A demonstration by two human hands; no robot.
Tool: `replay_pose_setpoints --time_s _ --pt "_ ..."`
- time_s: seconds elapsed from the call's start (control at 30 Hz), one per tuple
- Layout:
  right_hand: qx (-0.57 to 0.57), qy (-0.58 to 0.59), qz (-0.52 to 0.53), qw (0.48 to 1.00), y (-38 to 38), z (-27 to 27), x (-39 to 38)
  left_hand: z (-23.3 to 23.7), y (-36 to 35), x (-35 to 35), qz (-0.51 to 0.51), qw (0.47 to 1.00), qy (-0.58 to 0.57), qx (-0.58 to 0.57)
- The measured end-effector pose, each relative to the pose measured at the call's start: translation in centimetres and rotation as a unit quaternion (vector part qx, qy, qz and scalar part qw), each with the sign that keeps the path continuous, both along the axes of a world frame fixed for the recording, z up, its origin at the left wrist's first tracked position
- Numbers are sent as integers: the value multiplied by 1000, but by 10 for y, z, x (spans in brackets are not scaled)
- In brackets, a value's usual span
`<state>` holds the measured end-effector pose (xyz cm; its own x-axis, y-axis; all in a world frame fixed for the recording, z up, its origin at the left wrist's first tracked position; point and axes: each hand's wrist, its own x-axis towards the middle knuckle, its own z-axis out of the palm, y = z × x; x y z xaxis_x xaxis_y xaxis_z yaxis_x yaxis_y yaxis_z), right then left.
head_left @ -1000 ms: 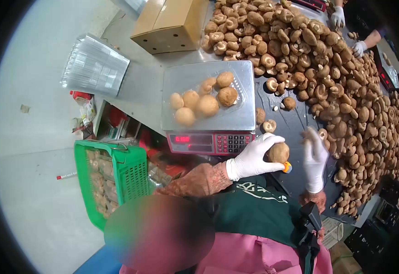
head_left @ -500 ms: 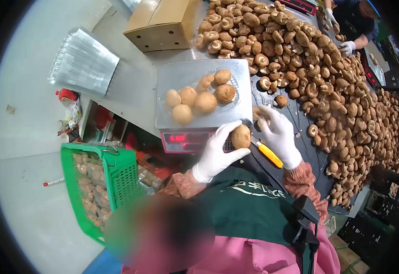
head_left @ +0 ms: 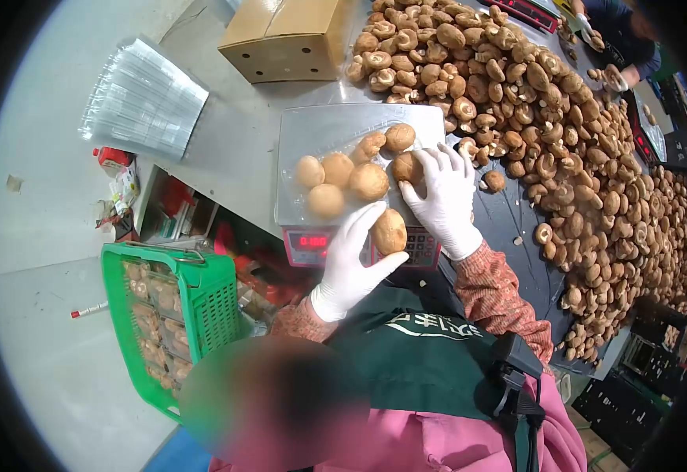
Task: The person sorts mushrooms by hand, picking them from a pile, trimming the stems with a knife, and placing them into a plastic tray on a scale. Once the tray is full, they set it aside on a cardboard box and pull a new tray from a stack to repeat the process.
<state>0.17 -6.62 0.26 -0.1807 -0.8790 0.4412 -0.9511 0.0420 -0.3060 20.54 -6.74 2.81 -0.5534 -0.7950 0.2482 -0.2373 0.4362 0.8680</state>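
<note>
In the head view, my left hand (head_left: 353, 264), in a white glove, is closed around a brown mushroom (head_left: 390, 231) over the front edge of the weighing scale (head_left: 296, 128). My right hand (head_left: 447, 206), also gloved, has its fingers closed on another mushroom (head_left: 408, 167) at the right side of a clear plastic tray (head_left: 349, 145). Several more mushrooms (head_left: 368, 181) lie in the tray, which rests on the scale's metal plate. Red digits glow on the scale's display (head_left: 309, 241), left of my left hand.
A large mushroom heap (head_left: 548, 118) covers the table to the right. A cardboard box (head_left: 284, 43) and stacked clear trays (head_left: 145, 98) stand at the back left. The green basket (head_left: 209, 303) at lower left holds filled packs. Another person's hand (head_left: 615, 79) is at the far right.
My right hand has moved up and left from beside the scale to the mushroom at the tray's right side. My left hand has shifted slightly left with its mushroom. The yellow-handled knife has gone from view.
</note>
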Motion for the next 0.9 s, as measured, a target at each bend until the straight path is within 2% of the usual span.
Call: replay_pose_setpoints --time_s 0.1,0.23,0.4,0.47,0.57,0.7,0.8,0.83,0.9 --pt "-7 4 1 1000 -2 6 2 -1 -10 -3 -3 1000 -6 -12" --pt "-73 -31 23 997 -4 6 -13 5 -14 -12 25 998 30 47" --pt "-66 -9 108 992 -30 21 -17 6 -21 -13 -44 996 -2 -83" --pt "-36 -5 136 990 -45 26 -10 5 -16 -12 -58 993 -5 -99" --pt "-54 75 190 977 -67 25 -4 1 -8 -6 -68 994 -15 -81" --pt "5 57 178 982 -78 19 -2 -6 -6 4 -57 996 -17 -60" --pt "-69 72 161 982 -85 15 8 -10 -7 9 -42 998 -15 -50" --pt "-24 98 155 983 -85 15 12 -11 -9 10 -40 998 -13 -47" --pt "7 51 159 986 -84 14 19 -16 -10 10 -33 999 -11 -34"
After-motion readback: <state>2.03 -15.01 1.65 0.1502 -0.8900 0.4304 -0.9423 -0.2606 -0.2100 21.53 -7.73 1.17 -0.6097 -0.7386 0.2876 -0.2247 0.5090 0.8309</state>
